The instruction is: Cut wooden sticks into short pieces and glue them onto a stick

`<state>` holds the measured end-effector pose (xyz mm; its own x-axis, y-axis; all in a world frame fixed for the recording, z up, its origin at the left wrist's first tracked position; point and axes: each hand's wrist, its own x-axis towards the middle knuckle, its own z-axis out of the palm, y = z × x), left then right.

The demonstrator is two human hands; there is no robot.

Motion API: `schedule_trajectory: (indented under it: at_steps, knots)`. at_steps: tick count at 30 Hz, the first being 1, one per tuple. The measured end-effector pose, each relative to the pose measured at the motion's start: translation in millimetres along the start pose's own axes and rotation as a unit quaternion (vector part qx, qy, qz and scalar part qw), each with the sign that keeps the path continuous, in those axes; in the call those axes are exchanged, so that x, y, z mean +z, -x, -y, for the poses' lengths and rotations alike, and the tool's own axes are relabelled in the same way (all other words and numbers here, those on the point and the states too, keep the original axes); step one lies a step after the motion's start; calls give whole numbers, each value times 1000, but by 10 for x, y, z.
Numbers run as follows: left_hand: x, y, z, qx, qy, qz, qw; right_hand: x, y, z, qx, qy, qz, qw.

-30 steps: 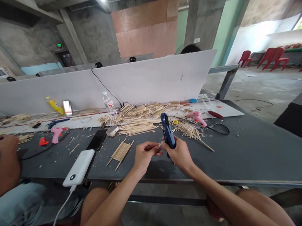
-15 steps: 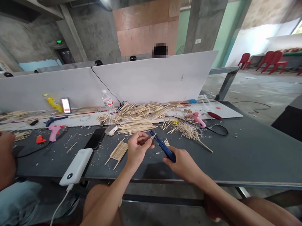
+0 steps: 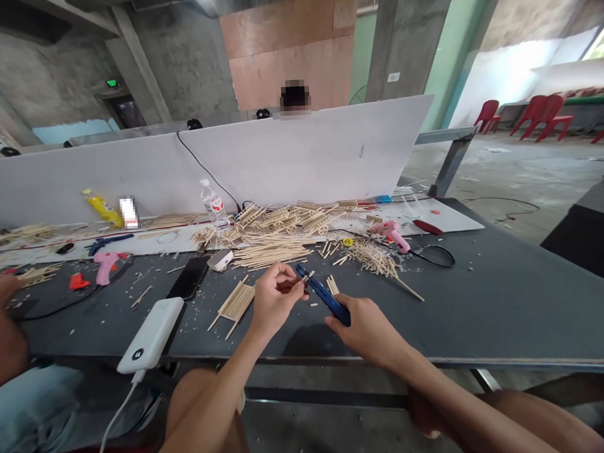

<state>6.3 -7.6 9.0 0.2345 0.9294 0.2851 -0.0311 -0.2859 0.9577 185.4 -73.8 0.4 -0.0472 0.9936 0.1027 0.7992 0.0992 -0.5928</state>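
Observation:
My left hand (image 3: 279, 297) pinches a short thin wooden stick (image 3: 307, 278) between thumb and fingers. The stick lies across the jaws at the tip of a blue plier-like cutter (image 3: 330, 301). Closed around the cutter's handles is my right hand (image 3: 369, 327). Just left of my left hand, a small flat frame of wooden sticks (image 3: 235, 301) rests on the dark table. Several short cut sticks (image 3: 332, 284) lie behind the cutter, partly hidden by it.
A pile of sticks and small wooden assemblies (image 3: 282, 224) spreads along the back. Pink glue guns (image 3: 395, 236) stand at either side. A white power bank (image 3: 150, 334), a black phone (image 3: 188, 278) and a water bottle (image 3: 213, 205) are to the left. A co-worker's hand (image 3: 2, 290) shows far left.
The cutter's tip has shifted slightly left, and the stick now sits across its jaws. The co-worker's hand at far left has moved a little left. My view has turned slightly.

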Motion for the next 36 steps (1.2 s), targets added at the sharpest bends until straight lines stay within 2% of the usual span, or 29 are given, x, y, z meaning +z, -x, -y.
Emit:
schedule_trajectory:
  at_steps: [13,20,28,36]
  knots:
    - [-74,-14,92,1,-29,30,999,9,37,35,9,47,25,999]
    - [-121,-25,130,7,-9,26,1000,30,-3,49,19,62,24,998]
    - [-156,-3,154,5,1,67,998,6,13,40,29,65,29,997]
    - [-147,3,130,-1,8,62,998,11,1,31,27,61,27,997]
